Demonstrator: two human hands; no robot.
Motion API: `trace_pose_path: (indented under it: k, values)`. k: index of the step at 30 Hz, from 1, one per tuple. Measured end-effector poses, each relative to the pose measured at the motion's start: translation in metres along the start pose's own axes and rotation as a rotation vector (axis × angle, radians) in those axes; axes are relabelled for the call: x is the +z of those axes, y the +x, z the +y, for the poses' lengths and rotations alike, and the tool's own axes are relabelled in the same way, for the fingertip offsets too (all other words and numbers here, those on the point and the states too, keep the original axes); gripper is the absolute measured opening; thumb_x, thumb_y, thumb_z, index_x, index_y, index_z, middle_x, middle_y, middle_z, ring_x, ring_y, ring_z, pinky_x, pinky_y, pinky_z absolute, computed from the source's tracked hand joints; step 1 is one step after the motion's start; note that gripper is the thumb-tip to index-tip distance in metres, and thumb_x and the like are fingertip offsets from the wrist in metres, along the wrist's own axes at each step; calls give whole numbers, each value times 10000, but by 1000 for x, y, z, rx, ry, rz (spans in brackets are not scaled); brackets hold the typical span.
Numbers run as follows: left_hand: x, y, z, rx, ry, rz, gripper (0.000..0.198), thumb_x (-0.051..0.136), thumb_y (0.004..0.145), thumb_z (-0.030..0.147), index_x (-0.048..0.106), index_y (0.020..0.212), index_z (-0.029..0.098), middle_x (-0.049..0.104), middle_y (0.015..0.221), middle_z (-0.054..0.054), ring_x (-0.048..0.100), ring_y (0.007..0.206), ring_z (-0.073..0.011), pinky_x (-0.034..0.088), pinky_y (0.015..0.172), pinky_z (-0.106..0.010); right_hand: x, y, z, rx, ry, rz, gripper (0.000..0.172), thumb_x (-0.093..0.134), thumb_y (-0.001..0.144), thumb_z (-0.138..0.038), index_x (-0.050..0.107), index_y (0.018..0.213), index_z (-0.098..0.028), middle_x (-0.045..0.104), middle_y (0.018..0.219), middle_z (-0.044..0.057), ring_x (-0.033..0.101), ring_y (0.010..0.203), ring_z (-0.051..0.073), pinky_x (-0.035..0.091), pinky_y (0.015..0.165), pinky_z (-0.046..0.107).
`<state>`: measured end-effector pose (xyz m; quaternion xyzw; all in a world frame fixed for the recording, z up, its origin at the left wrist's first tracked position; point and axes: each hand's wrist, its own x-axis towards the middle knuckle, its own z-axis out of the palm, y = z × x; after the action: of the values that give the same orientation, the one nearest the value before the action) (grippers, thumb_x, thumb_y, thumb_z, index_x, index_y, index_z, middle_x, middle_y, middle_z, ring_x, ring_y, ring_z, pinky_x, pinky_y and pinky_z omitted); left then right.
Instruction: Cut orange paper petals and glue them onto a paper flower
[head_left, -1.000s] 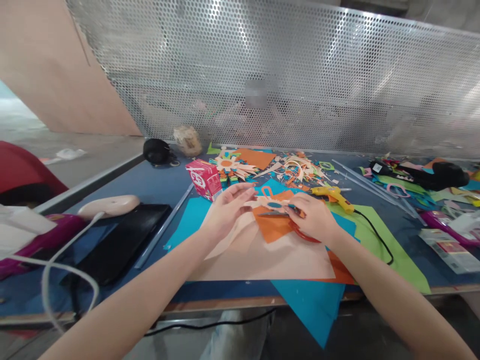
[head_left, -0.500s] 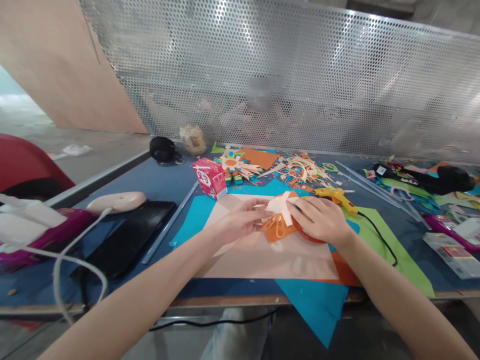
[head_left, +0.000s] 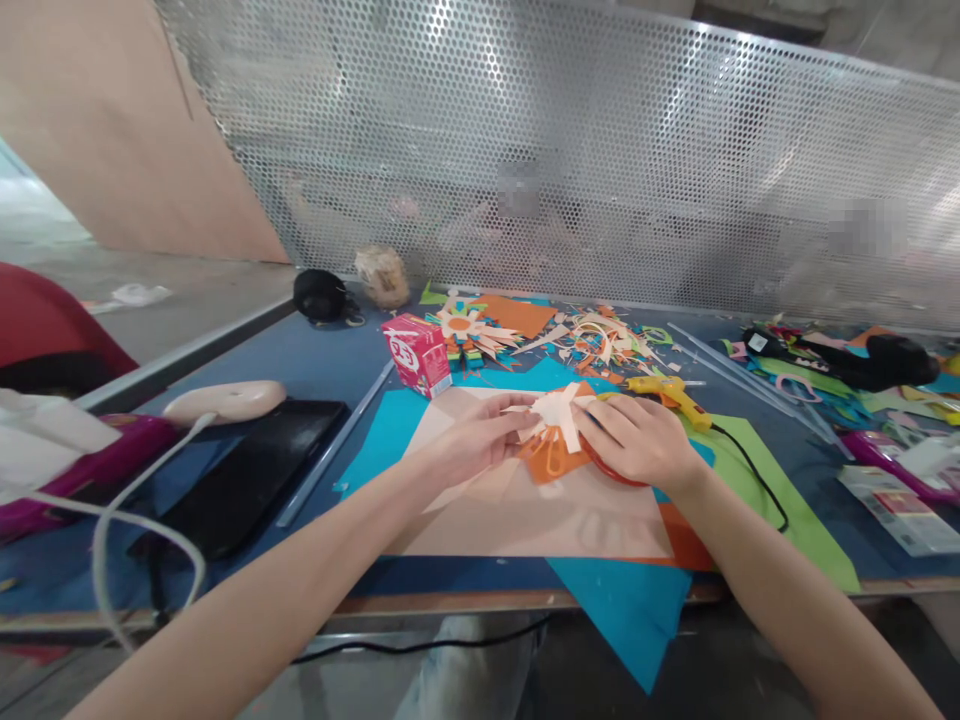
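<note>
My left hand (head_left: 491, 435) pinches the left edge of a paper cut-out (head_left: 553, 408) with pale petal-like strips. My right hand (head_left: 639, 440) is closed over its right side, fingertips resting on the pale strips. An orange paper piece (head_left: 553, 460) with looped cut-outs shows just below the pale part. From under my right palm a curved red-orange edge (head_left: 616, 474) sticks out; its kind is hidden. All this is held just above a large pale paper sheet (head_left: 525, 525).
A yellow glue gun (head_left: 675, 393) lies right of my right hand, its cord crossing green paper (head_left: 795, 520). Behind are a pink box (head_left: 416, 355) and piled paper scraps (head_left: 600, 335). A phone (head_left: 247, 475) lies at left. Perforated metal (head_left: 645, 150) closes off the table's back.
The left hand's fingers have shifted slightly inward on the paper cut-out. Both hands keep their hold, and the whole view has drifted a little.
</note>
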<state>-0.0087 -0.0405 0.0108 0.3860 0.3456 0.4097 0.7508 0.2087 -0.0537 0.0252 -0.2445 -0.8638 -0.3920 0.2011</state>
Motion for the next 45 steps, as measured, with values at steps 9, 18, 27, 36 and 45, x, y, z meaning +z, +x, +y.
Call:
trace_pose_path:
  k: [9, 18, 27, 36, 45]
  values:
    - [3, 1, 2, -18, -12, 34, 247, 721, 698, 326, 651, 829, 130, 603, 607, -10, 591, 569, -117, 476, 577, -239, 4, 0, -1, 194, 183, 14, 255, 435, 901, -148, 671, 962, -224, 730, 884, 43, 621, 727, 151, 404, 570, 284]
    - [-6, 2, -1, 583, 402, 231, 278, 738, 650, 223, 592, 881, 175, 567, 666, 30, 534, 648, -104, 425, 649, -223, 25, 4, -7, 874, 972, -118, 184, 553, 802, -322, 615, 704, -179, 659, 696, 31, 569, 617, 147, 425, 565, 259]
    - [-5, -9, -3, 971, 1072, 258, 84, 601, 805, 252, 682, 826, 245, 717, 889, -34, 609, 932, -203, 407, 897, -333, 24, 6, -12, 928, 1230, -243, 237, 566, 781, -379, 568, 654, -178, 500, 563, -34, 453, 509, 96, 379, 510, 235]
    - [-9, -7, 0, 983, 1303, 273, 159, 636, 782, 314, 700, 927, 296, 742, 919, -17, 581, 947, -242, 327, 909, -395, 25, 5, -12, 948, 1330, -257, 257, 573, 777, -412, 551, 663, -183, 440, 550, -51, 395, 468, 80, 331, 461, 227]
    - [-8, -6, -2, 1087, 1272, 335, 79, 594, 814, 269, 672, 826, 263, 741, 827, -6, 593, 901, -225, 322, 874, -364, 24, 5, -11, 908, 1283, -255, 241, 568, 792, -385, 553, 666, -180, 471, 561, -42, 419, 493, 88, 347, 485, 226]
